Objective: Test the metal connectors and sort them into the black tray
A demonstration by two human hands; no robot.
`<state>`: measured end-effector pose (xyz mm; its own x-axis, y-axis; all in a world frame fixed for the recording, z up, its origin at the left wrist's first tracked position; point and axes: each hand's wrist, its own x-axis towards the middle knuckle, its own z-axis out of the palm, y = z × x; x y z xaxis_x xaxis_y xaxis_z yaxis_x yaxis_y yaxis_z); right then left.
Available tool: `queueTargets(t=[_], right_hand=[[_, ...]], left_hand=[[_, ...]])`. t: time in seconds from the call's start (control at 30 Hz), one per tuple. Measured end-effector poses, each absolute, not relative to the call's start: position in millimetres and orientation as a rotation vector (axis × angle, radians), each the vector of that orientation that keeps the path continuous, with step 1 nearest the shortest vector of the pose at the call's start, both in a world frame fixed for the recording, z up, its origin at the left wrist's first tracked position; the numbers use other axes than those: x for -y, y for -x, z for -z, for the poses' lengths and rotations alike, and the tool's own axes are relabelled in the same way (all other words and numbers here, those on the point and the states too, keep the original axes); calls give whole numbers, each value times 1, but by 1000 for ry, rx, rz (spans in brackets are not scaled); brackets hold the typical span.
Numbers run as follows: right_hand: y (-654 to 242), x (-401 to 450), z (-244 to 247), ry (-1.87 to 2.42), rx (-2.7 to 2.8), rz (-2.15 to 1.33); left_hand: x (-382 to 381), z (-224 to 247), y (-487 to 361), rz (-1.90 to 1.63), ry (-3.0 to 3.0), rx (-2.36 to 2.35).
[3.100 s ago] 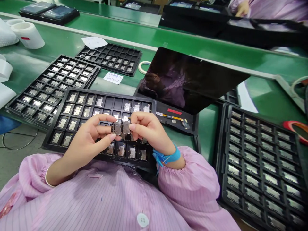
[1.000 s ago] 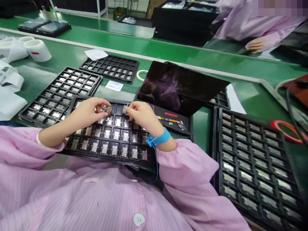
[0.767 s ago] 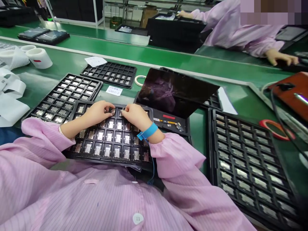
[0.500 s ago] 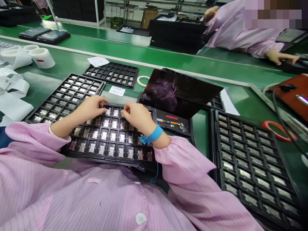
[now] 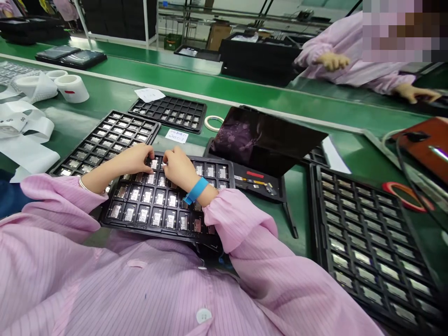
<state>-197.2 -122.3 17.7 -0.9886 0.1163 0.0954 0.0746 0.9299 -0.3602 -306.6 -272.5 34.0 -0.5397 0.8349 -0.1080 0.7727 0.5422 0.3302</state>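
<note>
A black compartment tray [image 5: 140,227] filled with small silvery metal parts lies before my body. Over its upper left part is my left hand [image 5: 142,158], thumb and fingers curled toward each other near the top row. Close beside it on the right, my right hand [image 5: 177,165] bends its fingers down into the same rows, a blue band on its wrist. The fingertips of both hands are close together, and anything between them is too small or hidden to make out.
More part trays lie at left [image 5: 112,135], behind [image 5: 171,112] and at right [image 5: 374,242]. A dark glossy panel [image 5: 266,140] leans behind my right hand. Tape rolls [image 5: 72,88] stand at far left. A person in pink works across the green bench.
My right hand has moved left along the tray, closer to my left hand. The view has shifted slightly. Across the bench, the other person's raised hand has come lower.
</note>
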Motion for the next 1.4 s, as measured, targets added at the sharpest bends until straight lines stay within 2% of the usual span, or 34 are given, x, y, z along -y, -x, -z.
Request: queueTargets(t=[0.17, 0.37, 0.53, 0.67, 0.87, 1.13, 1.4], right_hand=[[193, 120, -17, 54, 2909, -700], [180, 105, -36, 138, 2675, -1103], [145, 86, -69, 53, 2461, -1510], [116, 84, -83, 86, 2289, -1876], [90, 84, -82, 193, 2262, -2068], [59, 79, -63, 151, 2187, -2294], [20, 91, -51, 303, 2083, -2318]], left_hand=[[278, -33, 299, -457, -1405, -2577], [284, -35, 290, -769, -1241, -2591], [285, -53, 263, -1296, -958, -2261], [275, -75, 228, -1453, -798, -1990], [266, -91, 187, -1587, -789, -1879], [264, -71, 135, -1771, -529, -1682], [258, -59, 112, -1640, -382, -1443]])
